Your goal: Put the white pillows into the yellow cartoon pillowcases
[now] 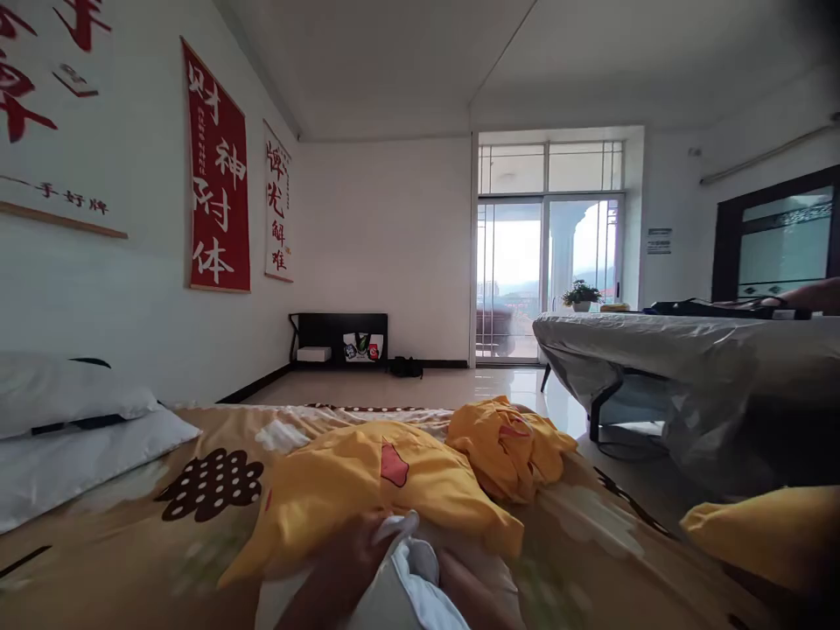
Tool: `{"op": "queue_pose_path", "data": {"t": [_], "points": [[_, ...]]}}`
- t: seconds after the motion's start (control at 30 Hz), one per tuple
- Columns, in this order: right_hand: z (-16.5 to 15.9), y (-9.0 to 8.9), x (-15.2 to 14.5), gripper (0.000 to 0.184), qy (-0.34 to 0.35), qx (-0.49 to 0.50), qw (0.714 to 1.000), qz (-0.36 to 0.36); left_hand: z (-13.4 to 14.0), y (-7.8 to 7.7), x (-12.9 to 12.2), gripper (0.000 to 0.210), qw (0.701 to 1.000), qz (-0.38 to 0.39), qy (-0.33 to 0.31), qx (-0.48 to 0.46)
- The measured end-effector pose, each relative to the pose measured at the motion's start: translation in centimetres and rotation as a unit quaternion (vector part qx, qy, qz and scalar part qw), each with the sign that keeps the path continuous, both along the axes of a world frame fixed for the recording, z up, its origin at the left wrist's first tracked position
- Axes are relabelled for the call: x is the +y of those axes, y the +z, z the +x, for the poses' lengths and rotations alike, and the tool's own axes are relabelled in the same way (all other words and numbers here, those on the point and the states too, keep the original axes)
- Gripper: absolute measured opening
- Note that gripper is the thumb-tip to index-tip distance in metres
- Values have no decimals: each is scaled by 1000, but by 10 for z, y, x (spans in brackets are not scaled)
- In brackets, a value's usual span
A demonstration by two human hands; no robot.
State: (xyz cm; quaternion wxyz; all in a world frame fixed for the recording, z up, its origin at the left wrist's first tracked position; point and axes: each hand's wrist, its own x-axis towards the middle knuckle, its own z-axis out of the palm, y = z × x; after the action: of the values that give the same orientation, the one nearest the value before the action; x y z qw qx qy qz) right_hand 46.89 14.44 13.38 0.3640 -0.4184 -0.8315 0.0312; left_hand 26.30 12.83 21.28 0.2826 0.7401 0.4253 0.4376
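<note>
Just in front of me on the bed lies a yellow pillowcase with a pink patch; it looks puffed up, and white fabric shows below its near edge. A bunched white cloth with folded edges rises between my hands. Closed fingers of my left hand pinch the top of this cloth, right against the yellow pillowcase. My right hand is low on the other side of the cloth, its fingers hidden behind the folds. Beyond the pillowcase, to the right, sits a crumpled yellow cloth with a pink mark.
White pillows are stacked at the left on the patterned bedspread. Another yellow item is at the right edge. A table under plastic sheeting stands at the right, with another person's arm over it. A low black bench is by the far wall.
</note>
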Motion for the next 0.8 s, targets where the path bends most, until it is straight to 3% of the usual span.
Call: {"op": "queue_pose_path", "data": {"t": [0.07,0.13,0.2,0.27,0.37,0.47,0.57,0.7,0.8], "points": [[-9,-2,-10,27,-35,-14,997,-74,-5,8,-19,45,1000,-9,12,13],[-13,8,-21,30,-56,-38,989,-129,-6,16,-35,42,999,6,25,21],[-15,25,-31,37,-16,-47,988,-144,0,14,-41,41,998,23,49,24],[-15,39,-38,46,40,-8,993,-108,11,-1,-35,44,998,17,61,29],[-13,45,-42,51,25,106,992,-62,27,-32,-20,54,999,-19,21,17],[-17,41,-39,45,4,175,970,-171,35,-51,-21,57,999,-43,0,-7],[-20,43,-35,35,7,166,951,-261,39,-51,-31,62,997,-70,23,6],[-5,57,-43,27,-68,96,978,-171,39,-42,-17,59,998,-60,-8,-6],[9,54,-59,59,-55,21,997,-47,37,-35,16,60,997,-43,8,-69]]}}
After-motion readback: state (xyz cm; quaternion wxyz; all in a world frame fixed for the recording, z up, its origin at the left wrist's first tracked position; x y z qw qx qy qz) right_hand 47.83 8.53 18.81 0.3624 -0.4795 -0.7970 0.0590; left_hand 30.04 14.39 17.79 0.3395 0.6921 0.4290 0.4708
